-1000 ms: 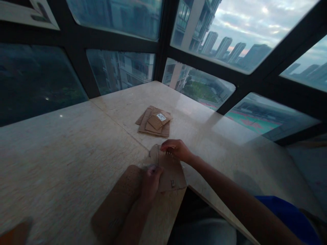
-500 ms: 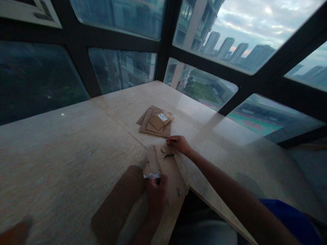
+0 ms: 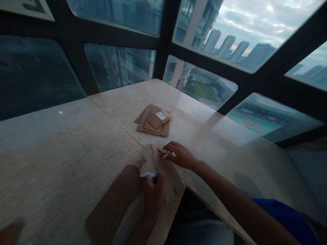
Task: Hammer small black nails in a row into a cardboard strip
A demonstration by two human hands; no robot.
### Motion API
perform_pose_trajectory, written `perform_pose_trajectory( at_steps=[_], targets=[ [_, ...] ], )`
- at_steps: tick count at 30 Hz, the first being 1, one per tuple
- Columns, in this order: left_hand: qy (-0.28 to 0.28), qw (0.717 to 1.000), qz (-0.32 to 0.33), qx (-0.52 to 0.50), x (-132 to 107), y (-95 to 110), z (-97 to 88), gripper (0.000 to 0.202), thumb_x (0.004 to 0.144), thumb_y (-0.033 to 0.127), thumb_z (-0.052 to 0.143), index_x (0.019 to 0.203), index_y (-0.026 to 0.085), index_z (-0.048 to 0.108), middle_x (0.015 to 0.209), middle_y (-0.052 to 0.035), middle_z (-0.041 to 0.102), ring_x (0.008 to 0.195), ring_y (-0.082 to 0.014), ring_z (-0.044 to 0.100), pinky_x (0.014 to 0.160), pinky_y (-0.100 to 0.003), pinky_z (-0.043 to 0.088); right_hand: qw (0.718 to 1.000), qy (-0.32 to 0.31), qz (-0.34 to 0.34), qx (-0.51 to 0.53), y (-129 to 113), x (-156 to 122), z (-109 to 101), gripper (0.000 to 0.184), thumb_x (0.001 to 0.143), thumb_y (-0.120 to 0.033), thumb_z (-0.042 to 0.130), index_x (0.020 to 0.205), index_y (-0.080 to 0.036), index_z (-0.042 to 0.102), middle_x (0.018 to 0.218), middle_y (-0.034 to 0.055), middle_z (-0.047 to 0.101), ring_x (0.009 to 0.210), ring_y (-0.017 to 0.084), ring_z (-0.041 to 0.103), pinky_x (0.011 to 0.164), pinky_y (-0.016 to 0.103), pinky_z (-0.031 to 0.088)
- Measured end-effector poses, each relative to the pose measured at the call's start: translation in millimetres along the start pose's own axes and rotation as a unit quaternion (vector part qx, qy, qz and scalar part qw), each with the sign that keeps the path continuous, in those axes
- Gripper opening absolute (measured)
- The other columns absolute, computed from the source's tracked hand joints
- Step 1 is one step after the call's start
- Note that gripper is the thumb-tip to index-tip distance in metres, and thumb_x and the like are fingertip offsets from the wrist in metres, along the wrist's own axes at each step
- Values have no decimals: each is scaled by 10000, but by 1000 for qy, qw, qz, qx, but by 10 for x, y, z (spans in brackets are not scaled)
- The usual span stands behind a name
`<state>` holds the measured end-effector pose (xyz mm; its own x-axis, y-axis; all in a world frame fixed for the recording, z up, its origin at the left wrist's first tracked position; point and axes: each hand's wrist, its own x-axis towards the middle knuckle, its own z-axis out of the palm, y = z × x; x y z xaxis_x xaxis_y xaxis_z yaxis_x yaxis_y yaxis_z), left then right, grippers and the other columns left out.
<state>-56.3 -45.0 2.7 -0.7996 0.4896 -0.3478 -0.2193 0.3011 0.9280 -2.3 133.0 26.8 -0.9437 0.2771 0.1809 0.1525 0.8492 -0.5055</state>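
Observation:
Near the front edge of the counter lies a long, rounded cardboard piece (image 3: pixel 167 180), with small holes and a slit at its far end. My right hand (image 3: pixel 180 156) is closed over that far end, its fingertips on small torn brown and dark bits (image 3: pixel 163 151). My left hand (image 3: pixel 153 194) is closed on a small brown piece with crumpled, whitish clear plastic (image 3: pixel 148 173), at the left side of the cardboard. What exactly this piece is cannot be told. A second rounded cardboard piece (image 3: pixel 114 200) lies flat to the left of my left hand.
Farther back on the stone counter (image 3: pixel 63 149) is a stack of flat cardboard pieces (image 3: pixel 143 127), topped by a small brown packet with a white label (image 3: pixel 160 116). Dark-framed windows (image 3: pixel 163 44) border the counter. An orange object (image 3: pixel 11 233) shows at the lower left corner.
My right hand has come down from the cardboard's far corner onto the small bits at its far end. My left hand keeps its grip, and the view has shifted slightly.

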Motion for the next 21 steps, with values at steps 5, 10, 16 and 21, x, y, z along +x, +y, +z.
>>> perform_pose_trajectory(
  at_steps=[5,10,16,21],
  targets=[
    [6,1000,9,16,13,-67,16,380,665,380,594,434,238,328,440,45,328,448,-107,348,471,-256,287,995,-11,-90,-27,21,-15,111,227,973,-377,585,960,-191,714,916,91,696,915,220,626,814,323,498],
    [-2,1000,8,14,22,-88,12,364,691,386,573,463,241,329,446,45,343,454,-114,359,477,-259,294,992,14,-125,-10,83,29,173,287,1003,-363,515,903,-178,711,837,87,694,843,212,608,772,310,493],
    [22,999,41,9,53,-109,22,344,673,422,599,481,234,384,479,35,385,489,-129,395,496,-259,310,986,-10,-167,0,95,70,114,312,1036,-263,433,936,-194,720,869,94,700,839,204,596,768,313,502],
    [0,1000,30,-4,76,-129,10,360,692,466,584,499,229,393,483,37,384,502,-130,397,498,-255,311,979,-22,-200,16,102,87,11,369,1039,-212,366,983,-210,730,936,117,707,892,215,610,805,346,508]
  ],
)
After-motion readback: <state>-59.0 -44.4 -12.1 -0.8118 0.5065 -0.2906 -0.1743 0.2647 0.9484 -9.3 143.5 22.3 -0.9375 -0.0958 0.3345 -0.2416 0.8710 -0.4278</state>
